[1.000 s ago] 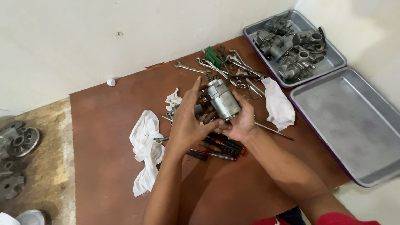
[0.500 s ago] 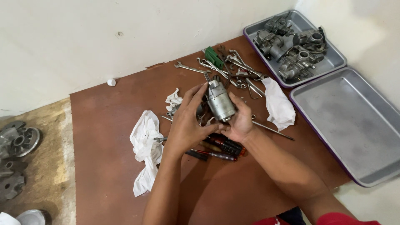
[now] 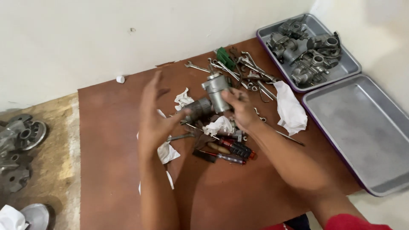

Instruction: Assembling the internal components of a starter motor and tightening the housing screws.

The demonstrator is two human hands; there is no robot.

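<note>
1. Head view, looking down on a brown board (image 3: 128, 187) on the floor, cluttered with tools.
2. Right hand (image 3: 238, 108) wrapped round a grey metal cylinder part (image 3: 216, 91), held upright just above the pile of tools, near the board's far edge.
3. Left hand (image 3: 154, 115) open, fingers spread wide, holding nothing, blurred, just left of a darker round part (image 3: 198, 110) lying beside the cylinder.
4. White rags (image 3: 290, 108) scattered about, one crumpled right under the hands.
5. Screwdrivers with red and black handles (image 3: 232, 149) lying near the right wrist.
6. Wrenches (image 3: 238, 68) piled behind the cylinder.
7. Off to the right, two grey trays: far tray (image 3: 349, 64) full of carburettor-like castings, near tray (image 3: 362, 127) bare.
</note>
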